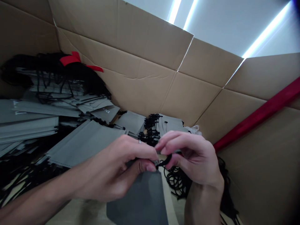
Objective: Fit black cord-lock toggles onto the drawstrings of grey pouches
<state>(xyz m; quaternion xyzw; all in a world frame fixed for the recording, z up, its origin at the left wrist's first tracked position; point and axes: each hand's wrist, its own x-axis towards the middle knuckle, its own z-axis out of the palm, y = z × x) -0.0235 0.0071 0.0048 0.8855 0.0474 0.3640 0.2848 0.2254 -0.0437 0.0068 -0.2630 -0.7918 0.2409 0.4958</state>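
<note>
Head view, looking down into a cardboard box.

Lying at far left: stacks of flat grey pouches, tangled with black cords, a red ribbon resting on top at upper left. Fanning out just right of these, more loose pouches toward the centre.

Reaching in from lower left: left hand, fingers closed, pinching the top edge of a dark grey pouch between thumb and forefinger. Hanging down from that pinch to the bottom centre of the frame, just beside both hands.

Meeting it from lower right: right hand, fingers curled and gripping a black cord at the pouch's mouth, fingertips nearly touching those of the left hand.

Judging by the look: pouch likely light, soft, limp fabric, folding under its own weight; best taken at the hemmed top edge near the cord channel. Cord thin, flexible, probably slippery and prone to snagging; best pinched close to its end.

Sitting behind the hands at centre: another small pile of pouches with knotted black cord ends. Coiling below the right hand: a loose heap of cords.

Running diagonally at right: a red strip along the box wall. Showing above the box flaps at upper right: ceiling lights.
</note>
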